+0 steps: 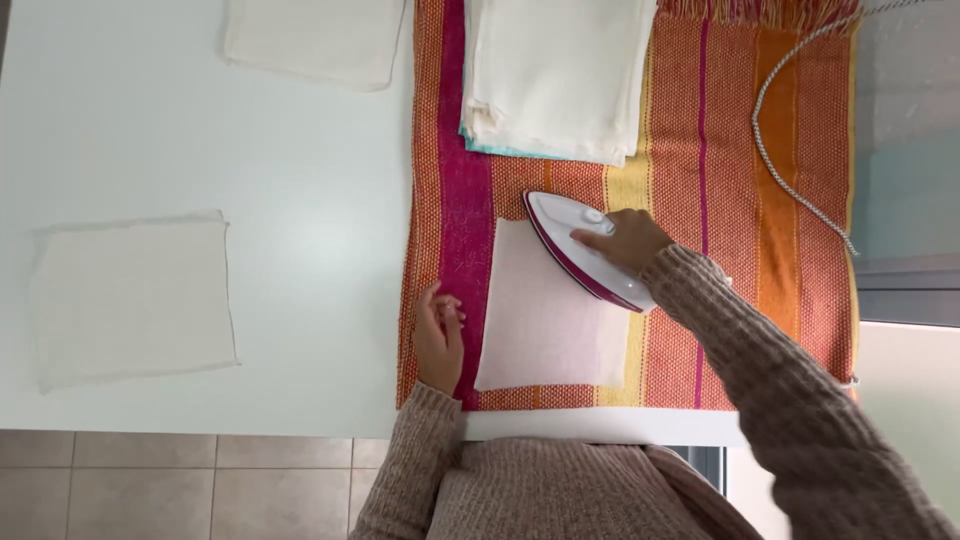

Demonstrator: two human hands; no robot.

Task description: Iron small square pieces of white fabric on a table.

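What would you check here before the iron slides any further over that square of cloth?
1. Right hand grips the iron: ok.
2. Left hand sits at the pale cloth square's left edge, away from the iron: ok.
3. Square lies flat on the striped mat: ok.
4. Cord loops clear of the iron's path: ok.
5. Folded stack lies just ahead of the iron: not ok.
6. Iron's heat: cannot tell.

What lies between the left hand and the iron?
In the head view, the pale square cloth lies between the left hand and the iron, on the striped blanket.
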